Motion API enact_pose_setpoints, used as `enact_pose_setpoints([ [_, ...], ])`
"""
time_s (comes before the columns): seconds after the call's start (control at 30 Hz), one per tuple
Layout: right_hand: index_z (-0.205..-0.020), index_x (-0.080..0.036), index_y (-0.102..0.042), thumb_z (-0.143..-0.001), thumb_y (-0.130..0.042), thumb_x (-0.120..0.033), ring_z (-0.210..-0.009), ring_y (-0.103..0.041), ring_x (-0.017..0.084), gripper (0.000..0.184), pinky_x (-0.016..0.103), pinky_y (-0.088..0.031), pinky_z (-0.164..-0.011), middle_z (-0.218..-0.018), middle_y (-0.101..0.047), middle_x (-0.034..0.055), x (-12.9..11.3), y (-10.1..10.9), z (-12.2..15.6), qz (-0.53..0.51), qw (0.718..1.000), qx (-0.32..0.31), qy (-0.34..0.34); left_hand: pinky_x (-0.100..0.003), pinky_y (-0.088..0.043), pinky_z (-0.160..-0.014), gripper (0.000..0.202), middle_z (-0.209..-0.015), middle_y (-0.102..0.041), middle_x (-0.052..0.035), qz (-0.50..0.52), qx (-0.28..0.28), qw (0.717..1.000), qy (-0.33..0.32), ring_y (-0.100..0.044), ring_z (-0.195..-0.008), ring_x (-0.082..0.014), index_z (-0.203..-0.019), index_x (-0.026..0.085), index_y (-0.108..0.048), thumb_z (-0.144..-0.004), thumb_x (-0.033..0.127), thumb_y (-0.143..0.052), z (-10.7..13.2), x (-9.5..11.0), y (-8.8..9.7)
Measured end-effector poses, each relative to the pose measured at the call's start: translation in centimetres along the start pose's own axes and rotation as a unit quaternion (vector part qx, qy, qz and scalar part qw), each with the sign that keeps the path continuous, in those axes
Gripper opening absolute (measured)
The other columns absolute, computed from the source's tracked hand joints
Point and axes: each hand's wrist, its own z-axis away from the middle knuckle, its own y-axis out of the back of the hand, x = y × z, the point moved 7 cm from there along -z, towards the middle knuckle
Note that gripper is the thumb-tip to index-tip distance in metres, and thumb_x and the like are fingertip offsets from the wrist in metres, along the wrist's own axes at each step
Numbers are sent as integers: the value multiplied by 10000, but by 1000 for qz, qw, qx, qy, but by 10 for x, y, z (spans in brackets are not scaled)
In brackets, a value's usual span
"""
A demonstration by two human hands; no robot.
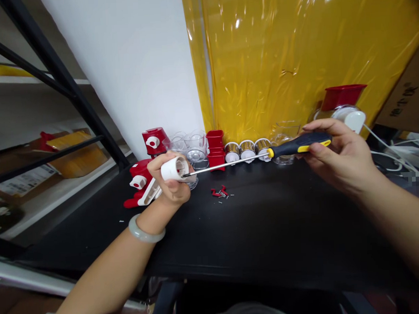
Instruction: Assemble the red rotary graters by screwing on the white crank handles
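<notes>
My left hand (171, 183) is closed around a white round plastic housing (174, 169), held above the black table (253, 228) with its open end facing right. My right hand (336, 157) grips the black and yellow handle of a long screwdriver (298, 146). The metal shaft runs left and its tip sits inside the opening of the white housing. A pale bangle (145, 232) circles my left wrist. Just behind my left hand lies a red and white machine body (142, 187).
Small red clips and loose screws (220, 192) lie on the table's middle. Along the back stand red parts (215, 150), clear cups (195, 146), three metal drum blades (247, 149) and a red-topped unit (343, 104) before yellow film. A black shelf frame rises at left; white cables lie at right.
</notes>
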Motion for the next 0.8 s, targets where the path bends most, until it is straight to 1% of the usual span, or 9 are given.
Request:
enact_pose_setpoints([
  [0.1, -955, -288, -726, -635, -919, -332, -822, -689, 160, 376, 267, -581, -710, -973, -713, 26, 1, -4, 0, -38, 999, -11, -22, -341, -443, -562, 597, -781, -414, -5, 25, 68, 987, -145, -502, -623, -189, -1158, 362, -345, -838, 852, -230, 5, 23, 7],
  [0.3, -948, -291, -737, -637, -912, -253, -917, -708, 152, 359, 258, -572, -835, -984, -740, -2, 5, -12, 2, -86, 993, -49, -62, -321, -475, -522, 489, -743, -509, 31, 67, 58, 949, -303, -483, -513, -134, -1132, 321, -411, -916, 758, -363, 5, 52, 2],
  [0.4, -1025, -271, -735, -714, -860, -383, -931, -706, 170, 353, 271, -570, -835, -974, -734, 16, 4, -13, 3, -71, 994, -59, -50, -283, -455, -489, 429, -728, -533, 39, 110, 39, 908, -402, -484, -487, -108, -1174, 296, -470, -954, 663, -432, 6, 60, 1],
  [0.5, -1086, -238, -714, -837, -637, -681, -720, -696, 182, 514, 298, -563, -661, -846, -731, 44, 1, -8, 1, 20, 998, -49, -22, -253, -443, -477, 408, -777, -548, 26, 94, 36, 885, -454, -507, -504, -95, -1254, 285, -498, -982, 585, -450, 7, 62, 2],
  [0.53, -1077, -228, -708, -859, -557, -733, -614, -663, 173, 571, 293, -532, -575, -764, -717, 42, 1, -6, 1, 65, 997, -47, -21, -247, -442, -481, 410, -779, -549, 25, 81, 38, 878, -471, -514, -512, -93, -1266, 282, -503, -982, 574, -460, 8, 64, 2],
  [0.6, -998, -215, -705, -879, -512, -739, -451, -558, 137, 571, 261, -437, -446, -605, -649, 14, 3, -1, -1, 141, 989, -47, -26, -240, -448, -500, 422, -757, -550, 28, 54, 39, 866, -495, -528, -535, -97, -1270, 271, -508, -978, 575, -478, 10, 66, 3],
  [0.67, -915, -213, -703, -879, -571, -691, -416, -500, 104, 497, 230, -379, -410, -551, -592, -10, 4, 0, -4, 168, 984, -58, -24, -235, -452, -521, 427, -724, -540, 33, 31, 38, 857, -513, -538, -560, -102, -1272, 251, -504, -989, 568, -464, 11, 69, 4],
  [0.73, -892, -224, -707, -858, -644, -646, -460, -520, 86, 428, 204, -401, -436, -600, -600, -18, 5, 1, -5, 150, 986, -70, -24, -231, -456, -538, 423, -706, -532, 35, 11, 38, 846, -531, -537, -573, -101, -1289, 229, -487, -1008, 541, -437, 12, 71, 4],
  [0.8, -948, -255, -714, -830, -704, -610, -541, -587, 85, 374, 190, -467, -502, -705, -645, -19, 7, 2, -6, 121, 990, -66, -39, -234, -463, -552, 420, -699, -529, 38, -3, 43, 837, -545, -532, -576, -100, -1304, 221, -470, -1017, 525, -424, 13, 73, 4],
])
